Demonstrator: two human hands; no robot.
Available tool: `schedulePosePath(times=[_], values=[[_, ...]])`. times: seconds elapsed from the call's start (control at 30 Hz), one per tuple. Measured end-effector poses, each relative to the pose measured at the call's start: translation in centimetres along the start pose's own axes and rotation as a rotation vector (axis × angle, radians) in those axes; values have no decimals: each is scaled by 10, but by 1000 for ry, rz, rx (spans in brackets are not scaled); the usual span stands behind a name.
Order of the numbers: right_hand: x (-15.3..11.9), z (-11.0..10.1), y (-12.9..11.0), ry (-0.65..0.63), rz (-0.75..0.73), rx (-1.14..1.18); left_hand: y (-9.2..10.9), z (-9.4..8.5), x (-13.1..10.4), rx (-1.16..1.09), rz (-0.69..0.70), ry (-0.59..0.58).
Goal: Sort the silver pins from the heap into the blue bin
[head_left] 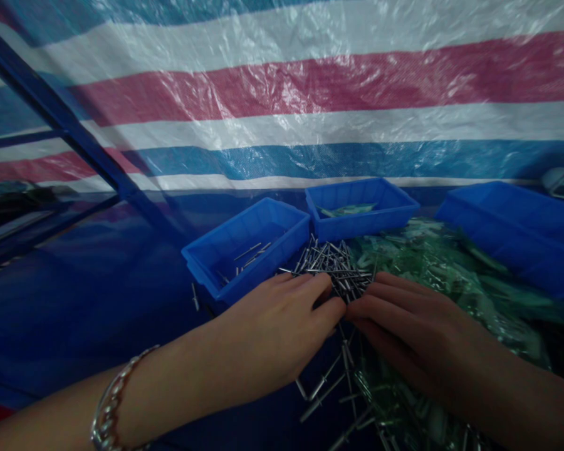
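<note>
A pile of thin metal rivet-like pins [331, 260] lies on the blue surface, with more pins scattered below it. My left hand [294, 313] is at the pile's near left edge, its fingers curled and its thumb and forefinger together. My right hand [399, 319] meets it from the right, fingers bent and pressed together over the pins. The fingertips of both hands nearly touch; what they hold, if anything, is hidden. Green-tinted plastic packets [432, 269] lie beside and under my right hand.
A blue bin [263, 282] holding a few pins stands behind my left hand. Another bin [371, 222] with green packets is at the back centre, and a large blue bin [521, 250] is at right. Blue metal frame bars [70, 134] rise at left; a striped sheet hangs behind.
</note>
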State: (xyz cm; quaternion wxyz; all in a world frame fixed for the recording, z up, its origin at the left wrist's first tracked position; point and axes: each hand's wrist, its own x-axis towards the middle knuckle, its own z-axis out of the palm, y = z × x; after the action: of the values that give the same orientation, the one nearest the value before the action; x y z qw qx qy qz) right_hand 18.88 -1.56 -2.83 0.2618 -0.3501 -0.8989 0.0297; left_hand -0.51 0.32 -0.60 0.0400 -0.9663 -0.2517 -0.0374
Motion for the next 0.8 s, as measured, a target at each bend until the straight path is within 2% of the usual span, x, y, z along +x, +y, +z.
schedulePosePath(times=[0.8], values=[[-1, -1, -3, -48, 14, -47, 2, -4, 2, 32, 19, -1]])
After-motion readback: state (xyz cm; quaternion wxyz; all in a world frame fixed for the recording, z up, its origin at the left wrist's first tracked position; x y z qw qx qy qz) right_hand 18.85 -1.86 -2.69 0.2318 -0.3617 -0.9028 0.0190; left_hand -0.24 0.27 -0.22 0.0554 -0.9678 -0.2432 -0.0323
